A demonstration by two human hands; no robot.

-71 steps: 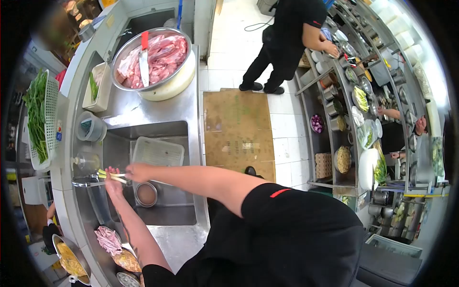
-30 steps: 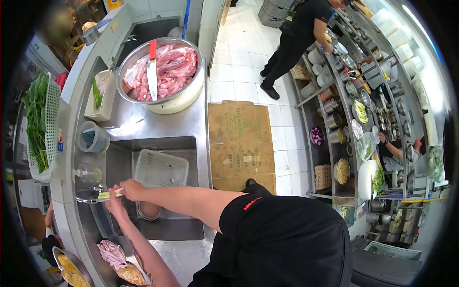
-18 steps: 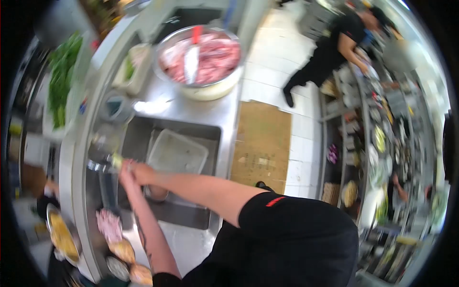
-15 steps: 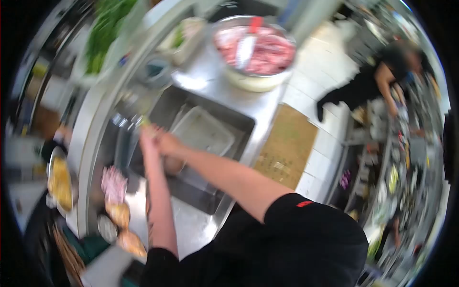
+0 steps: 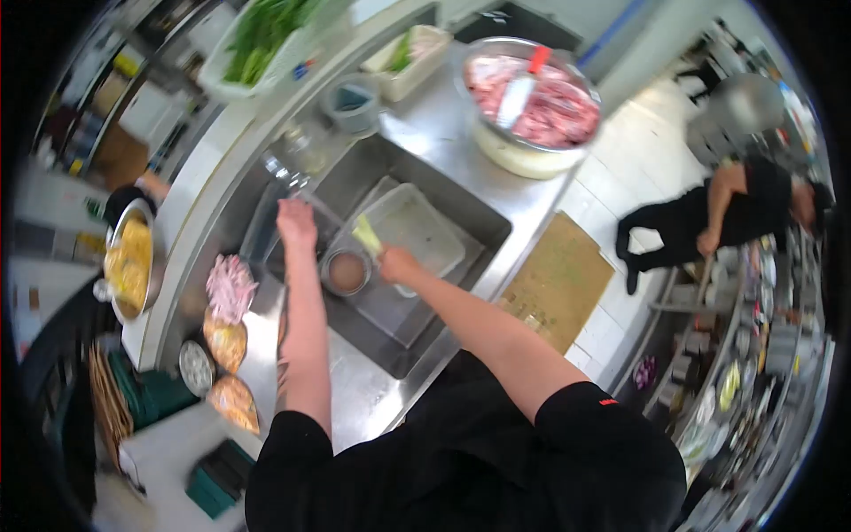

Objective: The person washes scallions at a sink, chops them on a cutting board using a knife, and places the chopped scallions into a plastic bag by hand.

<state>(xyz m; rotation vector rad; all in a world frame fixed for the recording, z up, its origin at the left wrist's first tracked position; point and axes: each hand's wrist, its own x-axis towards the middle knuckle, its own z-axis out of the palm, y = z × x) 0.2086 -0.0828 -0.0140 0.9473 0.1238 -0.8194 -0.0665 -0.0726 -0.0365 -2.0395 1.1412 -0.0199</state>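
Right hand (image 5: 397,264) holding stalks (image 5: 364,232), illegible sleeve mark (image 5: 608,402)

Short black sleeves (image 5: 585,436), small red marking (image 5: 609,402).

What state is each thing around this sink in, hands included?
Right hand: closed on pale green stalks.
Left hand: near the tap, grip unclear.
Tap: running or off, cannot tell.
Pale green stalks: held over the sink.
Translucent tub: resting in the sink.
Raw meat: heaped, uncovered.
Knife: lying on the meat.
Leafy greens: heaped, uncovered.
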